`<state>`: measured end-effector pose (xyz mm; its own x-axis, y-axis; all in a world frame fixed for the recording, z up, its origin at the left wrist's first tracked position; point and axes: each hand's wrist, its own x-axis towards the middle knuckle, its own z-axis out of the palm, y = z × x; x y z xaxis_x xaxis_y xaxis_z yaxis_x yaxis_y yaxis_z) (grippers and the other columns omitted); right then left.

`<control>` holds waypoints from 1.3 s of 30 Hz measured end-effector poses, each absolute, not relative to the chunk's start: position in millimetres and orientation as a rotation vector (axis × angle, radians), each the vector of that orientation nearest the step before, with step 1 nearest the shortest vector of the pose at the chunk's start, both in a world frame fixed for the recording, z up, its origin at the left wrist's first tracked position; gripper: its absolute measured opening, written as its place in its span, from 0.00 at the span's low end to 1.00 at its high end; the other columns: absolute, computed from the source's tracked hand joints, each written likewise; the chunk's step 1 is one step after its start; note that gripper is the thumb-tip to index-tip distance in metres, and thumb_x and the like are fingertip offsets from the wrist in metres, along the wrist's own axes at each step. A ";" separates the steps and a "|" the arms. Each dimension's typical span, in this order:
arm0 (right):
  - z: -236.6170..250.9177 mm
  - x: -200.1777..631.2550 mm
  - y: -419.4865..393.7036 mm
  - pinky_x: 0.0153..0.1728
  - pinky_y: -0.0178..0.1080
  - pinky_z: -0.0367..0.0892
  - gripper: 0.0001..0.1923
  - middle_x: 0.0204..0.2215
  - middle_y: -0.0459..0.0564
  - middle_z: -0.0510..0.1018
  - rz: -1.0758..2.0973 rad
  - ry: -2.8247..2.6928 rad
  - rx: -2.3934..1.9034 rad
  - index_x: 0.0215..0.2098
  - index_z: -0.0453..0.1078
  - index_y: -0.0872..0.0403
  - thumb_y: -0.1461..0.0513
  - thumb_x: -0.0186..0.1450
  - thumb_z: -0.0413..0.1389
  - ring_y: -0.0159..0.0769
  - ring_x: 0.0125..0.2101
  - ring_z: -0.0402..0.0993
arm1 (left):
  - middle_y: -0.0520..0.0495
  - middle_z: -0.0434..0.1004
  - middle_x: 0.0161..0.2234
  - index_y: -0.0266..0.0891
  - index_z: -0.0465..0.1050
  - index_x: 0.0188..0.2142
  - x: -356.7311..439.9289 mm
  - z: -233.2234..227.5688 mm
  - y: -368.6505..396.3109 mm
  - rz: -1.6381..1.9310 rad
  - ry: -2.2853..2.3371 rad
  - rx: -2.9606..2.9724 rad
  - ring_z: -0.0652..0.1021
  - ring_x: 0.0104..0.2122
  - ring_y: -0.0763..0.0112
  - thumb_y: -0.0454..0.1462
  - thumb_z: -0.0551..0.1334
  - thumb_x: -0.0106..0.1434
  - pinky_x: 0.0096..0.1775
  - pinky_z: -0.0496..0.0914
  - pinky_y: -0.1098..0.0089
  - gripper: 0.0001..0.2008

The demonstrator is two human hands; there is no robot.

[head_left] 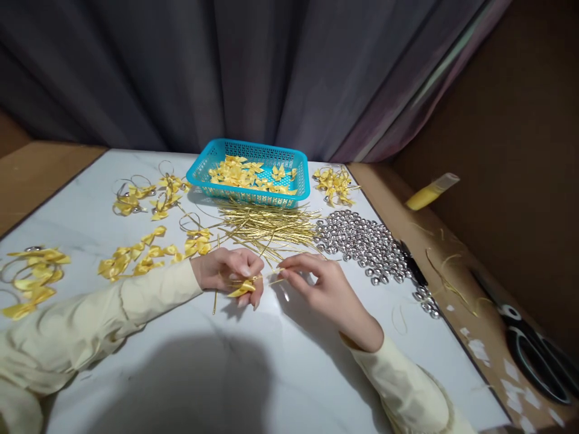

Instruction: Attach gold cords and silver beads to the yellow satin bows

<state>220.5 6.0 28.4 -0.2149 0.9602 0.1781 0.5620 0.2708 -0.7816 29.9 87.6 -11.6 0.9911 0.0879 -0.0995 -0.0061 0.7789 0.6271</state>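
left hand (228, 268): gripping yellow bow (245, 289) | right hand (325, 286): apparently pinching thin gold tie (276, 281) | bow: sitting above table (298, 355), in left fingers | tip: probably bracing bow's middle, tensioning tie evenly, not crushing loops

The bow (245, 289) looks satiny — beads (362, 239), glossily metallic.
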 end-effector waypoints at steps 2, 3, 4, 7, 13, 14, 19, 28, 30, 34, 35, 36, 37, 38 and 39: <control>29.8 222.2 6.8 0.36 0.38 0.64 0.05 0.29 0.47 0.79 0.763 -1.873 -1.399 0.30 0.73 0.54 0.67 0.59 0.55 0.33 0.32 0.73 | 0.37 0.79 0.24 0.35 0.62 0.18 29.4 -11.7 87.6 0.058 0.131 0.675 0.75 0.17 0.67 0.34 0.62 0.46 0.17 0.63 0.75 0.09; 30.9 223.5 7.2 0.36 0.38 0.64 0.05 0.29 0.48 0.79 0.798 -1.856 -1.407 0.30 0.73 0.54 0.67 0.59 0.55 0.33 0.32 0.73 | 0.38 0.79 0.24 0.36 0.62 0.18 29.3 -11.2 87.5 0.063 0.137 0.680 0.75 0.17 0.68 0.34 0.62 0.46 0.17 0.63 0.75 0.08; 32.4 225.2 7.6 0.36 0.37 0.64 0.04 0.30 0.48 0.79 0.860 -1.827 -1.413 0.30 0.73 0.54 0.66 0.59 0.55 0.33 0.32 0.73 | 0.39 0.79 0.23 0.36 0.61 0.19 29.3 -10.5 87.3 0.065 0.145 0.686 0.74 0.16 0.69 0.33 0.62 0.46 0.17 0.63 0.75 0.09; 37.3 233.9 9.3 0.36 0.36 0.65 0.04 0.30 0.49 0.79 1.240 -1.677 -1.391 0.33 0.72 0.55 0.64 0.58 0.57 0.32 0.32 0.74 | 0.41 0.77 0.21 0.37 0.59 0.19 29.9 -7.0 86.4 0.059 0.177 0.704 0.71 0.14 0.72 0.32 0.61 0.44 0.16 0.61 0.76 0.09; 37.4 252.5 13.2 0.36 0.36 0.66 0.13 0.30 0.49 0.78 1.902 -1.379 -1.107 0.42 0.68 0.57 0.65 0.58 0.58 0.30 0.32 0.74 | 0.48 0.71 0.14 0.37 0.60 0.22 32.1 -2.6 85.6 0.139 0.191 0.715 0.64 0.11 0.75 0.31 0.59 0.43 0.16 0.57 0.75 0.07; 36.1 253.9 13.6 0.37 0.36 0.66 0.13 0.30 0.48 0.78 1.921 -1.360 -1.063 0.42 0.68 0.57 0.66 0.58 0.58 0.30 0.32 0.74 | 0.49 0.70 0.14 0.37 0.60 0.23 32.4 -2.7 85.9 0.137 0.184 0.714 0.62 0.11 0.76 0.31 0.59 0.43 0.15 0.56 0.76 0.07; 32.3 253.6 13.6 0.34 0.35 0.66 0.11 0.29 0.47 0.77 1.943 -1.318 -1.030 0.41 0.68 0.57 0.67 0.58 0.57 0.29 0.30 0.73 | 0.50 0.65 0.12 0.38 0.60 0.23 33.0 -3.4 86.7 0.122 0.150 0.683 0.59 0.10 0.76 0.31 0.58 0.44 0.13 0.53 0.76 0.06; 39.7 236.3 10.0 0.25 0.30 0.62 0.08 0.20 0.44 0.73 1.926 -1.330 -1.143 0.39 0.68 0.58 0.63 0.62 0.54 0.26 0.21 0.69 | 0.55 0.52 0.07 0.39 0.58 0.18 29.1 -5.3 83.9 0.118 0.132 0.638 0.52 0.08 0.78 0.31 0.58 0.45 0.13 0.49 0.77 0.07; 38.8 232.4 9.3 0.21 0.29 0.59 0.09 0.16 0.42 0.71 1.911 -1.344 -1.175 0.39 0.68 0.57 0.61 0.63 0.53 0.25 0.17 0.65 | 0.56 0.50 0.07 0.39 0.57 0.17 29.4 -5.4 83.3 0.113 0.114 0.628 0.51 0.08 0.78 0.31 0.58 0.45 0.13 0.48 0.77 0.08; 37.0 230.0 7.3 0.15 0.28 0.51 0.12 0.08 0.38 0.63 1.925 -1.487 -1.268 0.31 0.71 0.58 0.57 0.63 0.52 0.22 0.10 0.53 | 0.56 0.49 0.07 0.39 0.55 0.16 29.7 -6.0 83.4 0.102 0.091 0.608 0.51 0.07 0.79 0.31 0.59 0.45 0.13 0.47 0.77 0.10; 36.7 229.8 7.2 0.14 0.29 0.49 0.13 0.07 0.37 0.60 1.888 -1.536 -1.314 0.28 0.71 0.58 0.56 0.63 0.53 0.21 0.09 0.50 | 0.56 0.49 0.07 0.39 0.55 0.15 29.5 -6.4 83.6 0.100 0.092 0.604 0.51 0.07 0.79 0.32 0.59 0.45 0.12 0.46 0.77 0.11; 36.3 229.4 7.4 0.14 0.29 0.48 0.15 0.06 0.36 0.57 1.797 -1.578 -1.380 0.25 0.71 0.58 0.56 0.62 0.53 0.21 0.09 0.48 | 0.56 0.49 0.07 0.39 0.55 0.15 29.2 -6.8 83.8 0.097 0.097 0.603 0.51 0.07 0.79 0.32 0.59 0.44 0.12 0.46 0.77 0.11; 35.7 228.6 7.9 0.14 0.30 0.48 0.15 0.06 0.37 0.58 1.652 -1.611 -1.446 0.24 0.71 0.58 0.56 0.62 0.54 0.22 0.10 0.49 | 0.56 0.49 0.07 0.39 0.55 0.15 29.0 -7.3 84.0 0.093 0.104 0.605 0.51 0.07 0.79 0.32 0.60 0.44 0.13 0.46 0.77 0.11; 35.0 227.4 8.5 0.16 0.30 0.52 0.14 0.09 0.39 0.62 1.474 -1.635 -1.489 0.23 0.72 0.57 0.56 0.61 0.55 0.23 0.12 0.54 | 0.55 0.50 0.07 0.39 0.56 0.15 28.7 -7.8 84.2 0.088 0.109 0.612 0.51 0.07 0.79 0.32 0.60 0.44 0.13 0.46 0.77 0.11; 34.1 225.9 9.3 0.19 0.31 0.57 0.11 0.13 0.42 0.68 1.298 -1.655 -1.488 0.24 0.72 0.57 0.58 0.60 0.57 0.25 0.16 0.60 | 0.55 0.50 0.07 0.38 0.56 0.15 28.6 -8.3 84.4 0.086 0.113 0.619 0.51 0.07 0.79 0.32 0.60 0.44 0.13 0.46 0.77 0.10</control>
<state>225.9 9.3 34.1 -0.2295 0.9540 -0.1931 0.4146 -0.0837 -0.9061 28.6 84.4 -8.3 0.9903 0.1143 -0.0793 -0.0469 0.8110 0.5832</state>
